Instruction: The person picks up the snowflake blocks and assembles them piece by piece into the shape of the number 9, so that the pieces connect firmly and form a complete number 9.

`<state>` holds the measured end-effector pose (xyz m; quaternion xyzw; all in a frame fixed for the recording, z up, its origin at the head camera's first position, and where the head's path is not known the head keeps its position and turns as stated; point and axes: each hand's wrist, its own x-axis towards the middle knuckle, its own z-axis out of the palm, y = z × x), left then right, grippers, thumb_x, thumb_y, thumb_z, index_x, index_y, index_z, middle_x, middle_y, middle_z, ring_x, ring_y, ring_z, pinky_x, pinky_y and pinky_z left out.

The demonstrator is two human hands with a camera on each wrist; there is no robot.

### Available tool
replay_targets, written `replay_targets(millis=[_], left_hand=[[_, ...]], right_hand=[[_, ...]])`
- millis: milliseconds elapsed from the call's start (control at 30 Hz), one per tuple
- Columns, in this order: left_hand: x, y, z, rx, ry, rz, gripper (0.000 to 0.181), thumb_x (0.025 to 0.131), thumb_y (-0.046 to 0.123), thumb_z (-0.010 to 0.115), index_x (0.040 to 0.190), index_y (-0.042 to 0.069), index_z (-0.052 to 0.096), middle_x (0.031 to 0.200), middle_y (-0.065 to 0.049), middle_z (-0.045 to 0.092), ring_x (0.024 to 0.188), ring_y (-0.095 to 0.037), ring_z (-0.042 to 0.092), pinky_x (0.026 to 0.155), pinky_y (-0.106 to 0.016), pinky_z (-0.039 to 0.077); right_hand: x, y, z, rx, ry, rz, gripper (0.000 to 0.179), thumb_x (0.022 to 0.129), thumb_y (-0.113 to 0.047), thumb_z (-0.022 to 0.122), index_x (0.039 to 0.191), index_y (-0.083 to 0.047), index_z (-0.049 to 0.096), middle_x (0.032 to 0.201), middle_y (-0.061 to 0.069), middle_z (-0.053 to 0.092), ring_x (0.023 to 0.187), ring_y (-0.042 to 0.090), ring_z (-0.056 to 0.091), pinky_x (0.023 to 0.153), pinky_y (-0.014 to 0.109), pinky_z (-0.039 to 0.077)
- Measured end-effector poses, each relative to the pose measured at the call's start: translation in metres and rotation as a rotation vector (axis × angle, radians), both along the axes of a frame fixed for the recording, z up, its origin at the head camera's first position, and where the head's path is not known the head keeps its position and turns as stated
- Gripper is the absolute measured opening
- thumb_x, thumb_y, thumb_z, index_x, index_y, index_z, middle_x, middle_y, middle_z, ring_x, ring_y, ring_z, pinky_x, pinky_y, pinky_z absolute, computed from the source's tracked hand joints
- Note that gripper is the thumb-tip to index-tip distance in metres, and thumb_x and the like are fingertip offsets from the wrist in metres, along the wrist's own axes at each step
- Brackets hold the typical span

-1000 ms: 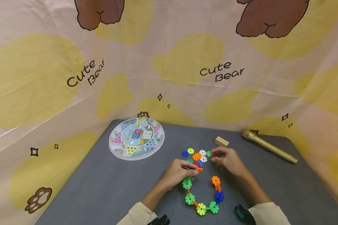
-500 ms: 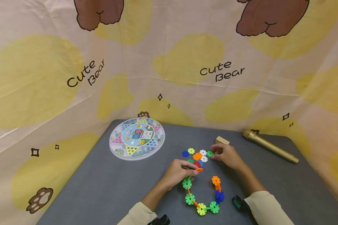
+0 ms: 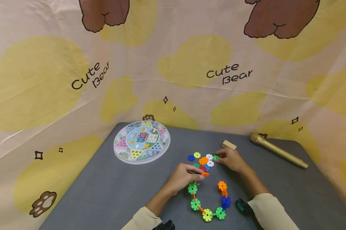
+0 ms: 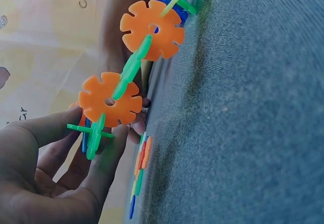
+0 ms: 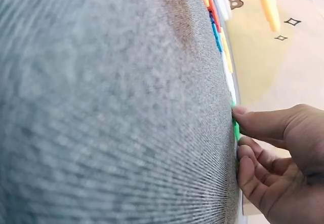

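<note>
My left hand (image 3: pixel 185 176) pinches the end of a chain of interlocking snowflake discs between thumb and fingers. An orange disc (image 3: pixel 205 174) shows at its fingertips. In the left wrist view the held end has orange discs (image 4: pixel 110 98) joined by green ones (image 4: pixel 132 68). The rest of the chain curves in a U on the table, through a yellow-green disc (image 3: pixel 207 215) to an orange end disc (image 3: pixel 222 185). My right hand (image 3: pixel 231 159) has thumb and fingertips at the edges of a flat green disc (image 5: pixel 236 127) on the table, beside the loose discs.
Several loose discs, among them a blue one (image 3: pixel 191 158) and a white one (image 3: pixel 210 163), lie beyond my left hand. A wooden block (image 3: pixel 228 144) sits behind my right hand. A round marble board game (image 3: pixel 142 142) lies back left, a gold microphone-shaped object (image 3: pixel 278 150) back right.
My right hand has come in closer around the green disc, its thumb and fingers now at the disc's edge. The left hand keeps its pinch on the chain, almost still.
</note>
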<state>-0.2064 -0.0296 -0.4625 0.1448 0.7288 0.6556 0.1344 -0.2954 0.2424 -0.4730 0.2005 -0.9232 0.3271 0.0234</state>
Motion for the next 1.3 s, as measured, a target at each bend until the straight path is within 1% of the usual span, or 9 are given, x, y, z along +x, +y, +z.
replay_targets(millis=[133, 300, 367, 433, 600, 700, 867, 1067, 1300], left_hand=[[0.000, 0.001, 0.000, -0.007, 0.004, 0.004, 0.009, 0.092, 0.016, 0.084, 0.099, 0.010, 0.086, 0.089, -0.004, 0.079, 0.077, -0.043, 0.075, 0.061, -0.024, 0.055], [0.001, 0.000, 0.000, 0.004, 0.006, 0.002, 0.010, 0.092, 0.016, 0.083, 0.098, 0.009, 0.086, 0.089, -0.005, 0.079, 0.079, -0.048, 0.074, 0.061, -0.023, 0.055], [0.001, 0.000, 0.000, 0.012, 0.003, 0.000, 0.010, 0.092, 0.015, 0.083, 0.099, 0.008, 0.085, 0.090, -0.006, 0.079, 0.080, -0.049, 0.074, 0.061, -0.023, 0.055], [0.001, 0.000, 0.000, 0.019, -0.002, -0.002, 0.010, 0.092, 0.015, 0.083, 0.099, 0.008, 0.085, 0.090, -0.006, 0.079, 0.080, -0.048, 0.074, 0.061, -0.024, 0.056], [0.001, 0.000, 0.000, 0.023, -0.012, -0.006, 0.010, 0.092, 0.015, 0.083, 0.099, 0.008, 0.085, 0.091, -0.006, 0.079, 0.078, -0.045, 0.076, 0.061, -0.024, 0.057], [0.001, 0.000, 0.001, 0.021, -0.016, -0.007, 0.010, 0.092, 0.015, 0.083, 0.099, 0.008, 0.085, 0.092, -0.006, 0.079, 0.078, -0.044, 0.076, 0.062, -0.024, 0.057], [0.001, 0.000, 0.002, 0.016, -0.018, -0.007, 0.010, 0.092, 0.014, 0.083, 0.100, 0.008, 0.085, 0.093, -0.005, 0.080, 0.076, -0.041, 0.077, 0.063, -0.025, 0.059], [0.001, 0.000, 0.002, 0.008, -0.025, -0.008, 0.010, 0.093, 0.014, 0.082, 0.100, 0.008, 0.085, 0.092, -0.005, 0.080, 0.074, -0.033, 0.077, 0.064, -0.026, 0.059], [0.000, -0.001, 0.000, -0.002, -0.025, -0.006, 0.010, 0.093, 0.013, 0.082, 0.099, 0.007, 0.085, 0.089, -0.006, 0.080, 0.073, -0.034, 0.077, 0.064, -0.027, 0.060]], right_hand=[[0.000, 0.000, -0.001, 0.011, 0.004, -0.014, 0.023, 0.087, -0.008, 0.085, 0.105, 0.004, 0.079, 0.085, 0.006, 0.068, 0.078, 0.016, 0.058, 0.069, 0.029, 0.049], [0.005, -0.001, 0.001, -0.035, -0.035, -0.076, 0.021, 0.086, -0.007, 0.086, 0.100, -0.001, 0.072, 0.084, 0.005, 0.065, 0.077, 0.017, 0.057, 0.069, 0.028, 0.047], [0.009, -0.001, 0.002, -0.046, -0.044, -0.099, 0.021, 0.087, -0.007, 0.085, 0.099, -0.001, 0.070, 0.083, 0.005, 0.064, 0.076, 0.017, 0.056, 0.068, 0.028, 0.046], [0.013, -0.001, 0.004, -0.046, -0.051, -0.118, 0.019, 0.088, -0.007, 0.084, 0.100, -0.001, 0.071, 0.083, 0.005, 0.066, 0.075, 0.016, 0.056, 0.067, 0.028, 0.046], [0.027, -0.001, 0.009, -0.079, -0.095, -0.131, 0.015, 0.092, -0.007, 0.080, 0.105, -0.001, 0.075, 0.083, 0.005, 0.067, 0.066, 0.015, 0.057, 0.058, 0.027, 0.050], [0.035, -0.002, 0.014, -0.127, -0.124, -0.128, 0.012, 0.094, -0.009, 0.080, 0.104, -0.004, 0.074, 0.080, 0.004, 0.065, 0.059, 0.016, 0.056, 0.054, 0.028, 0.051], [0.050, -0.006, 0.022, -0.170, -0.182, -0.080, 0.010, 0.096, -0.014, 0.079, 0.101, -0.009, 0.072, 0.076, 0.003, 0.062, 0.056, 0.017, 0.053, 0.050, 0.030, 0.049], [0.061, -0.012, 0.028, -0.224, -0.283, -0.041, 0.012, 0.096, -0.018, 0.079, 0.098, -0.009, 0.072, 0.078, 0.006, 0.069, 0.067, 0.025, 0.063, 0.056, 0.034, 0.055], [0.068, -0.017, 0.031, -0.268, -0.297, -0.016, 0.015, 0.095, -0.023, 0.081, 0.099, -0.010, 0.074, 0.088, 0.006, 0.069, 0.076, 0.029, 0.061, 0.058, 0.033, 0.053]])
